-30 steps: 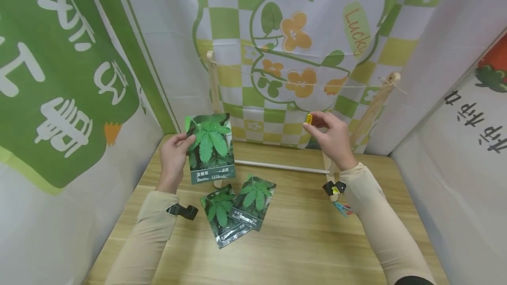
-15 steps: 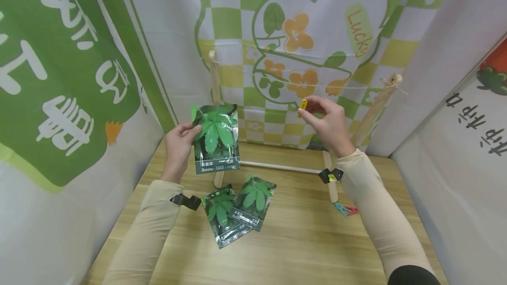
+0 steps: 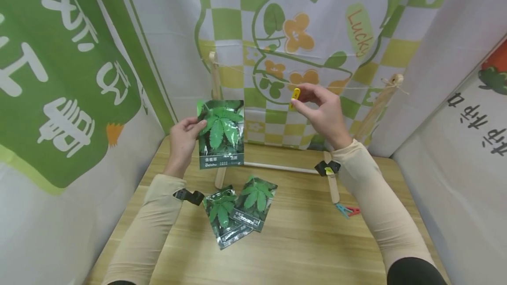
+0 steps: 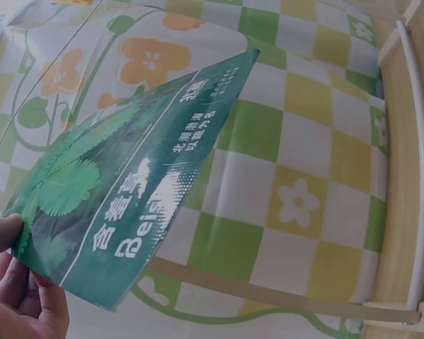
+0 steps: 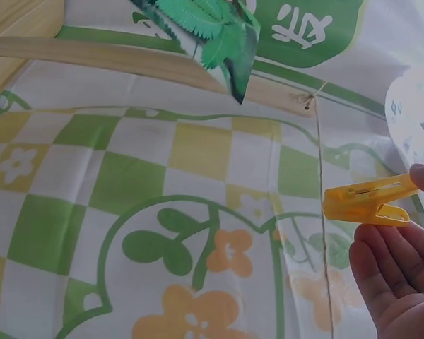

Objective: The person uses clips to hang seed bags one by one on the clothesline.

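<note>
My left hand pinches the left edge of a green seed packet with a leaf picture, held upright above the table. In the left wrist view the packet slants away from thumb and fingers. My right hand pinches a yellow clothespin between thumb and fingers, just below the string in the head view. In the right wrist view the clothespin has its tip overlapping the string. Two more leaf packets overlap on the table under the left hand's packet.
The string runs between two wooden posts of a frame, joined low by a white rod. Blue and red clothespins lie by the right post's foot. A checkered cloth hangs behind, and printed curtains flank the wooden table.
My left hand has raised the packet and shifted it right. The right hand has brought the yellow clothespin up and left, closer to the string. The packets on the table stay put.
</note>
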Tool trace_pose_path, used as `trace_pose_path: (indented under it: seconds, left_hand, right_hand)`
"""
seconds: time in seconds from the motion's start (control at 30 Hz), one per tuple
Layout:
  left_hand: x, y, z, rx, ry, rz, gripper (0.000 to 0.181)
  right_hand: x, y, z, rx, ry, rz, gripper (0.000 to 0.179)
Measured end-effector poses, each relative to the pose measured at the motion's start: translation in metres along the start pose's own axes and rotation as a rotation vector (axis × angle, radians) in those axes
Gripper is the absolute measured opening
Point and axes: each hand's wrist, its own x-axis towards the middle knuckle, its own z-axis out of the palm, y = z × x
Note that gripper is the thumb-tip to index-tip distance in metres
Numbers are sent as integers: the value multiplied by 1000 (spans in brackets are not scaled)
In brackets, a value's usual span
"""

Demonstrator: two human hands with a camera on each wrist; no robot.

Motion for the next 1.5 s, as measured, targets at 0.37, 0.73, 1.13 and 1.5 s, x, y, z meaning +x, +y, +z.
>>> trace_pose_path:
  seconds: [0.37,0.73,1.13,1.5]
  left_hand:
    - [8,8,11,-21,-33,15,15]
    - [19,11,21,27,-78,23,39]
    - [27,19,31,38,-110,52,39]
    - [33,24,42,53,-113,92,37]
  right_hand:
    - [26,-11,10,61,-20,49,29]
    - [47,-12,22,-16,-24,75,30]
    - [69,-16,42,-63,8,120,27]
    - [83,-15,59,-132,-42,115,22]
